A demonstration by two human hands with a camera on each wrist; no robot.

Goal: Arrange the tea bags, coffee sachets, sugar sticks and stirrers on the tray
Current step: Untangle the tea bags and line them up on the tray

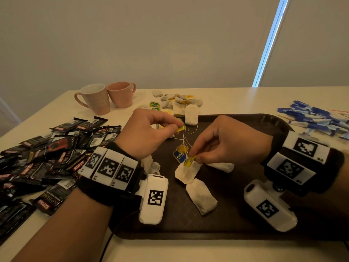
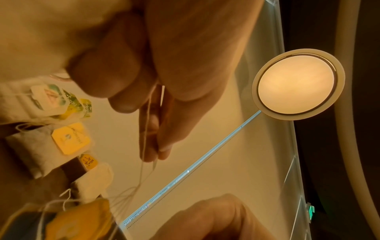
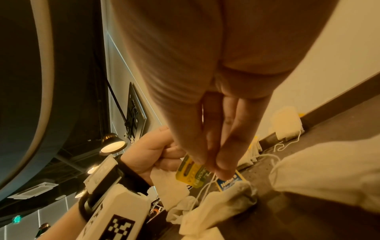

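Note:
Over the dark brown tray (image 1: 264,125), my left hand (image 1: 177,126) pinches a yellow tea-bag tag (image 1: 181,128). My right hand (image 1: 192,157) pinches a yellow-green tag (image 1: 189,161) lower down. Thin white strings (image 1: 186,140) run tangled between the two tags. A blue and yellow tag (image 1: 179,153) hangs among them. Several white tea bags (image 1: 201,196) lie on the tray under my hands. In the right wrist view my fingertips (image 3: 221,170) close on the strings beside the yellow-green tag (image 3: 192,176). The left wrist view shows my fingers (image 2: 152,146) pinching a tag edge and string.
A heap of black coffee sachets (image 1: 56,157) covers the table left of the tray. Blue sugar sticks (image 1: 317,118) lie at the right. More tea bags (image 1: 179,101) are piled behind the tray, and two pink mugs (image 1: 94,99) stand at the back left.

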